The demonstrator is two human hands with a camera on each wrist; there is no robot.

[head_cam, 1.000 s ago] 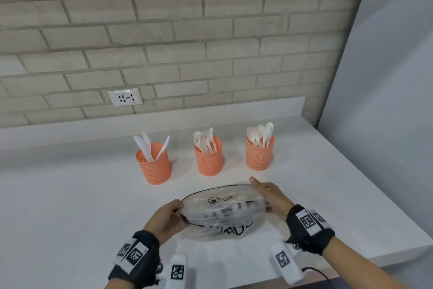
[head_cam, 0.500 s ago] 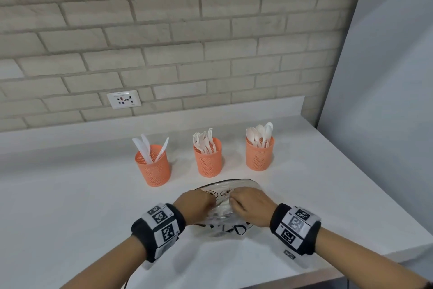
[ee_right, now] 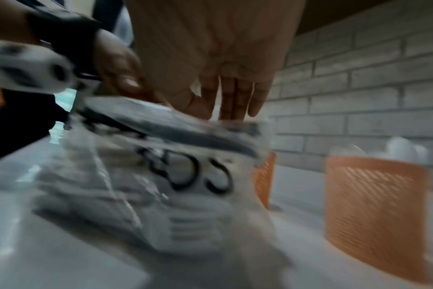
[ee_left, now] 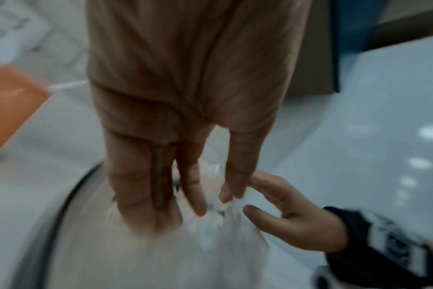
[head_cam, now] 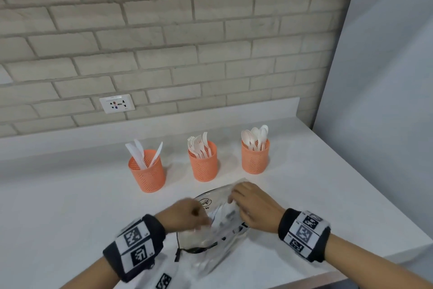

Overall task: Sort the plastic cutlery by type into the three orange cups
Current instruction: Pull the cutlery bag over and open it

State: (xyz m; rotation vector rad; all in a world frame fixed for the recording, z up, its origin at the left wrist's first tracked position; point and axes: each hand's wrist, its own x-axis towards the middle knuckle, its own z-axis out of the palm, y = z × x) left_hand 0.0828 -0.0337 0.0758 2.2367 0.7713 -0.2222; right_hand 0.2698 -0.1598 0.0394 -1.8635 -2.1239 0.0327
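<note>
Three orange mesh cups stand in a row: the left cup holds white knives, the middle cup forks, the right cup spoons. In front of them lies a clear plastic bag with a black zip and black lettering. My left hand pinches the bag's near-left edge between thumb and fingers. My right hand grips its far-right edge. The wrist views are blurred; what the bag holds is unclear.
The white counter ends in a front edge near my wrists and a right edge beside a grey panel. A brick wall with a socket stands behind the cups. The right cup is close to the bag.
My hands left the bag's two ends, met over its top, and now have spread slightly, each holding an edge. The bag has turned and crumpled toward me.
</note>
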